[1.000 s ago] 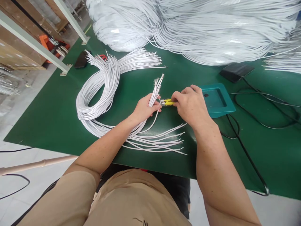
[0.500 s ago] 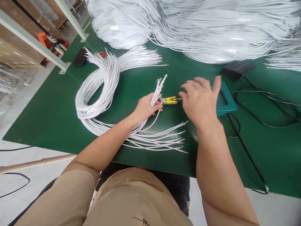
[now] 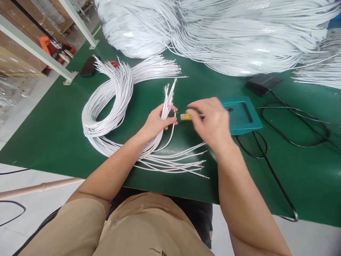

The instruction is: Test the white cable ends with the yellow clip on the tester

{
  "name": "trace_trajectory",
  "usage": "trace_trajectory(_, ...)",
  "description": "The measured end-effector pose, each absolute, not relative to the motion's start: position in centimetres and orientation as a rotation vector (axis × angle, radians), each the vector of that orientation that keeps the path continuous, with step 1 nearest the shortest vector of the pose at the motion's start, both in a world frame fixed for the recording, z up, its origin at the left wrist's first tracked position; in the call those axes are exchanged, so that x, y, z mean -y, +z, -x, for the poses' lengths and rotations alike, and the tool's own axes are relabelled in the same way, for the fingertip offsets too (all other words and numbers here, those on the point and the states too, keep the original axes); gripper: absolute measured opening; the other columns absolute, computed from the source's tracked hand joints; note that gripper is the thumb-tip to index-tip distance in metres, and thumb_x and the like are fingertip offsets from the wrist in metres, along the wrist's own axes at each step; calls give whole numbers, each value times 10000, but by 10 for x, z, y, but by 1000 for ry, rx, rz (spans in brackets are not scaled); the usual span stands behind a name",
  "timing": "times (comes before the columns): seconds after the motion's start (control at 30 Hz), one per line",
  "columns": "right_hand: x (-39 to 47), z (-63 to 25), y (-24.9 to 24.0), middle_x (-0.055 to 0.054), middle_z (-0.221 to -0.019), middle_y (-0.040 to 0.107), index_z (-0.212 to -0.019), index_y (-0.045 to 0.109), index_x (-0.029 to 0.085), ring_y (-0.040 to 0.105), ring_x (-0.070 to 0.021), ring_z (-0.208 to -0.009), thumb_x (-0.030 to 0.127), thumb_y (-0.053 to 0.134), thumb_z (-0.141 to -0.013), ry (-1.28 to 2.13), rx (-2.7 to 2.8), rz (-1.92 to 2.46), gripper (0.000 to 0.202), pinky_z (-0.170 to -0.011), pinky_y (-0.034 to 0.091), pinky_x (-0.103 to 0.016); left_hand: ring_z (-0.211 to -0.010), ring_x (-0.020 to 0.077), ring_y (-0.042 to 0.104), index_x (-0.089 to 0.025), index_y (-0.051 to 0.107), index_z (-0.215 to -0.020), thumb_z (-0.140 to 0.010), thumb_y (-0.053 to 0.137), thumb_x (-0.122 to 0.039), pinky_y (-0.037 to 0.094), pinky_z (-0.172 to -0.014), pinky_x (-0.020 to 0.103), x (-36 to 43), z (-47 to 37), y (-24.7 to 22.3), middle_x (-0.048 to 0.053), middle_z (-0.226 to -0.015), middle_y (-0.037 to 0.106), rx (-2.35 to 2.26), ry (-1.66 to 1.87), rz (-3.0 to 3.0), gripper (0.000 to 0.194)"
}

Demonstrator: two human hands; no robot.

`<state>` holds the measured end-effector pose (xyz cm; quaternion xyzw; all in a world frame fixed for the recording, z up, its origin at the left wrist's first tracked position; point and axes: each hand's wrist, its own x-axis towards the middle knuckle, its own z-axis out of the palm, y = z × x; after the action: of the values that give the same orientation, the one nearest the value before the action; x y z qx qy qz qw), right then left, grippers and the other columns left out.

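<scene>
Your left hand (image 3: 156, 121) grasps white wires (image 3: 166, 105) — your right hand (image 3: 213, 120) is by the yellow clip (image 3: 183, 117), grip impossible to tell.

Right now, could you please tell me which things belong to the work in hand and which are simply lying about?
Seemingly in the job:
white wires, in the left hand
yellow tool, at the right hand
coiled white wires

Apparently lying about:
teal tray
black box
orange equipment

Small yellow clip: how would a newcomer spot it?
On the green tabletop, find the teal rectangular tray. Just left is the bare right hand. By its thumb sits the small yellow clip, set apart from the thin white wires by colour.
</scene>
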<state>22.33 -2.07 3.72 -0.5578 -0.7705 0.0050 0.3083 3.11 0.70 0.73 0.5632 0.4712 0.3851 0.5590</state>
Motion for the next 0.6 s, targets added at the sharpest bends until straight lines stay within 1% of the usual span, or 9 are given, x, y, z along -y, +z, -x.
trace_trajectory(0.07,28,-203,37,-84,-981,733,-921,730,167,622,-215,-940,289,518,-969,257,2257,1186,249,-861,488,-345,-749,104,668,-181,606,-1100,-734,753,-228,478,-570,180,-6,-30,5,56,-1156,673,-1033,971,-1313,397)
trace_trajectory(0.13,36,-184,36,-101,-944,732,-851,740,142,612,-231,-988,242,554,-942,354,2461,1030,230,-900,470,-349,-764,100,647,-175,596,-1089,-733,760,-217,513,-685,211,-6,-29,5,39,-1039,690,-976,999,-1286,394)
trace_trajectory(0.2,44,-171,37,-142,-892,727,-814,747,114,606,-269,-1004,211,554,-930,385,2600,1077,245,-891,456,-378,-784,111,640,-169,598,-1093,-728,775,-230,516,-738,235,-6,-29,6,29,-953,689,-956,988,-1250,410)
trace_trajectory(0.23,47,-169,39,-148,-862,723,-807,749,115,618,-269,-952,220,549,-932,454,2625,1166,258,-839,459,-376,-812,121,644,-168,610,-1105,-725,786,-248,515,-747,242,-6,-28,7,37,-969,694,-961,974,-1230,426)
trace_trajectory(0.3,49,-169,45,-118,-793,718,-779,747,149,624,-221,-761,251,555,-924,777,2597,1351,261,-685,443,-333,-926,158,654,-165,650,-1121,-721,804,-306,513,-787,257,-7,-26,7,69,-1065,704,-983,947,-1193,451)
trace_trajectory(0.37,47,-177,50,-61,-717,704,-711,720,176,586,-154,-603,247,561,-901,1169,2454,1422,257,-580,404,-283,-1061,198,638,-165,698,-1110,-719,810,-360,499,-859,274,-8,-24,6,88,-1161,699,-1024,936,-1205,451)
trace_trajectory(0.4,44,-182,51,-38,-680,693,-682,699,176,565,-126,-552,228,555,-892,1282,2339,1434,260,-555,397,-264,-1091,209,631,-166,715,-1104,-724,807,-379,488,-892,281,-8,-23,6,89,-1181,698,-1043,933,-1228,446)
trace_trajectory(0.5,31,-196,48,-2,-635,666,-711,662,162,514,-78,-455,220,521,-896,1206,1841,1531,240,-504,409,-227,-1046,205,643,-164,732,-1102,-739,795,-403,462,-944,301,-7,-22,4,78,-1128,716,-1071,937,-1315,439)
trace_trajectory(0.6,21,-200,41,20,-645,644,-871,660,164,502,-83,-423,306,609,-855,1155,1428,1536,151,-416,416,-217,-875,159,639,-160,723,-1036,-728,803,-386,473,-862,280,-1,-24,7,39,-956,715,-1116,955,-1389,391)
